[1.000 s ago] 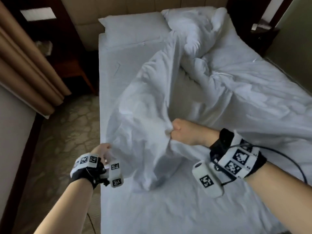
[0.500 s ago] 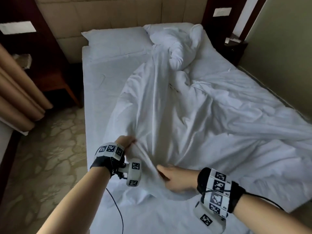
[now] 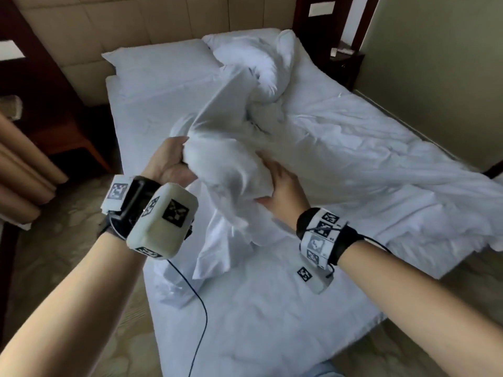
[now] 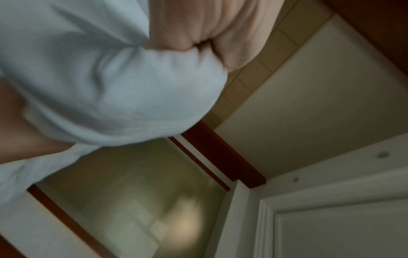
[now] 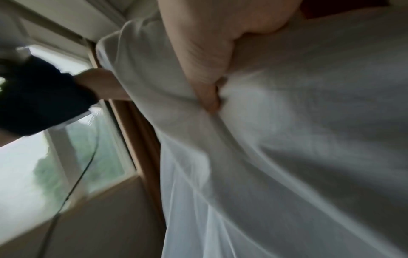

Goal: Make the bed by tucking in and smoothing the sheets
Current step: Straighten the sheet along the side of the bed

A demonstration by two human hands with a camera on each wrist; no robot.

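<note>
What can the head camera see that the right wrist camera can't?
Only the head view shows the pillow, the headboard and the fitted sheet. Only the right wrist view shows the window. Both show the right hand and left hand gripping the bunched white duvet.

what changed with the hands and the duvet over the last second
The left hand went from hanging free at the bed's edge to gripping the bunched duvet. The right hand let go of its fist hold, dropped toward the near edge, then took hold beside the left. The flat pillow stayed put.
</note>
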